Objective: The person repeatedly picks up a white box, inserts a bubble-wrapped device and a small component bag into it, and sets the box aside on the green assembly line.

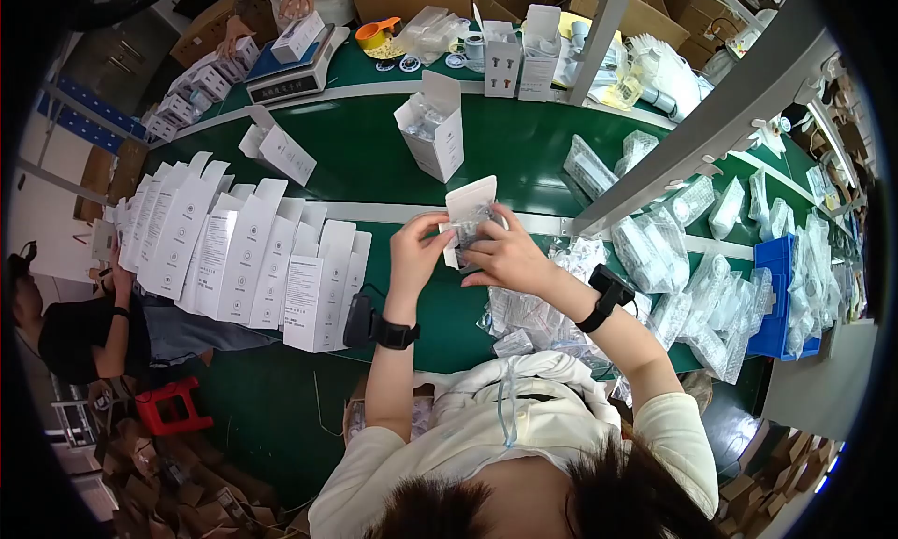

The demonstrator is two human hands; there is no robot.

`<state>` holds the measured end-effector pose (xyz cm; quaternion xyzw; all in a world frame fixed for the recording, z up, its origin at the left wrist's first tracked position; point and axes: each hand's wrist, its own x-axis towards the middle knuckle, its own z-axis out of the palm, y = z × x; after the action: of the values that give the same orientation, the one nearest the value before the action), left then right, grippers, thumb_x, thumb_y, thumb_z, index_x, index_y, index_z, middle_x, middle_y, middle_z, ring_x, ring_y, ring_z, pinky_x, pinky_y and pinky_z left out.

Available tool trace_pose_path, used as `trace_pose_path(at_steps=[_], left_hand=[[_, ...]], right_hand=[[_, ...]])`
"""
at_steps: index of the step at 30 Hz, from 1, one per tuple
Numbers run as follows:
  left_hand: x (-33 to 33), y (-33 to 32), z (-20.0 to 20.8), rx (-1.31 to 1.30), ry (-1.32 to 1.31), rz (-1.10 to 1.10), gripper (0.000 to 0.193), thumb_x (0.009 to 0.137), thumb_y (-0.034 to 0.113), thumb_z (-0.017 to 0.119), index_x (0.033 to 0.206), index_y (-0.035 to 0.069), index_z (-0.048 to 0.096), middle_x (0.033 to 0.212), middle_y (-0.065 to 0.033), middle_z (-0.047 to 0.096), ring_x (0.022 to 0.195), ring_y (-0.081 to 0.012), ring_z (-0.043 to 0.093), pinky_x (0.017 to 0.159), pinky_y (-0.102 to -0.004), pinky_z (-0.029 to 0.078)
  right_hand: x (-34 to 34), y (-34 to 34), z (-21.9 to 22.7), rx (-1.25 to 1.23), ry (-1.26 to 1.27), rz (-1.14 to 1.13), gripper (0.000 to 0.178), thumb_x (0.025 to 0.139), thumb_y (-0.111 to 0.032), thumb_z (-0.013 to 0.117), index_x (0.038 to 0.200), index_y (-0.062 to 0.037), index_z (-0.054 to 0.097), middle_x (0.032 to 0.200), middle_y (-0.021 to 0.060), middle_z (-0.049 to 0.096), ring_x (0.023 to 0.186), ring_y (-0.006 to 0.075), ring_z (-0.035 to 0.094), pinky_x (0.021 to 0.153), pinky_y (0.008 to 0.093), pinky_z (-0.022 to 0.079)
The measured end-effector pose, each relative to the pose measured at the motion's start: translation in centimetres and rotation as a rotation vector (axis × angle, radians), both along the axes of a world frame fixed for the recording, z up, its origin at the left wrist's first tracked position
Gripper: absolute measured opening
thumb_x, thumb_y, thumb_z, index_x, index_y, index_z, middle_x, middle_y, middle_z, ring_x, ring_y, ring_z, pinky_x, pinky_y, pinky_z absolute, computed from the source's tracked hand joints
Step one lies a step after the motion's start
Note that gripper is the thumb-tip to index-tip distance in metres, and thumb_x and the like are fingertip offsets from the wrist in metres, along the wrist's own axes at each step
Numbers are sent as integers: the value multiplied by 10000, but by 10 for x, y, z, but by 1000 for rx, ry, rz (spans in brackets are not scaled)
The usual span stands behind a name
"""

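Observation:
A small white carton [470, 197] with its lid flap up is between my hands, over the near edge of the green bench. My left hand [418, 258] is closed on the carton's left side, thumb and fingers pinching it. At the carton's mouth, my right hand [508, 256] curls its fingers round a clear plastic packet [462, 232], which sits partly inside; its contents are too small to make out. Beyond my hands, another open white carton [437, 132] stands upright with clear bagged items showing in its top. Below my right hand lies a pile of small clear packets [538, 305].
Rows of open white cartons [217, 249] stand at my left. Bubble-wrapped packs [650, 249] and a blue bin [773, 296] are at my right, beside a slanting grey post [692, 118]. A scale [297, 67] stands far left, near another person's hands. A co-worker [84, 329] sits at left.

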<state>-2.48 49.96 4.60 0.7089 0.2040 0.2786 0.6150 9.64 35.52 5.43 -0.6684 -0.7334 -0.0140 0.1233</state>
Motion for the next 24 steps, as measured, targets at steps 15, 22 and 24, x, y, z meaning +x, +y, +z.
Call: trace_pose_path(at_steps=[15, 22, 24], left_hand=[[-81, 28, 5, 934, 810, 227, 693, 686, 25, 617, 1305, 101, 315, 1338, -88, 310, 1285, -362, 172, 966, -603, 156], [0, -71, -58, 857, 833, 14, 686, 734, 72, 603, 1328, 95, 261, 1375, -150, 201, 1300, -369, 102, 959, -634, 105], [1, -77, -62, 739, 933, -60, 719, 732, 108, 628, 1335, 92, 236, 1386, -160, 163, 1298, -377, 95, 960, -632, 110]], right_hand=[[67, 34, -77, 600, 1390, -477, 1049, 520, -47, 778, 1370, -94, 165, 1235, 135, 360, 1153, 298, 368, 973, 352, 310], [142, 54, -96, 662, 932, -836, 948, 574, -45, 724, 1362, -84, 197, 1225, 163, 383, 1179, 315, 341, 988, 378, 281], [142, 43, -108, 708, 828, -721, 834, 637, -63, 659, 1351, -76, 229, 1247, 170, 376, 1205, 329, 310, 1003, 374, 255]])
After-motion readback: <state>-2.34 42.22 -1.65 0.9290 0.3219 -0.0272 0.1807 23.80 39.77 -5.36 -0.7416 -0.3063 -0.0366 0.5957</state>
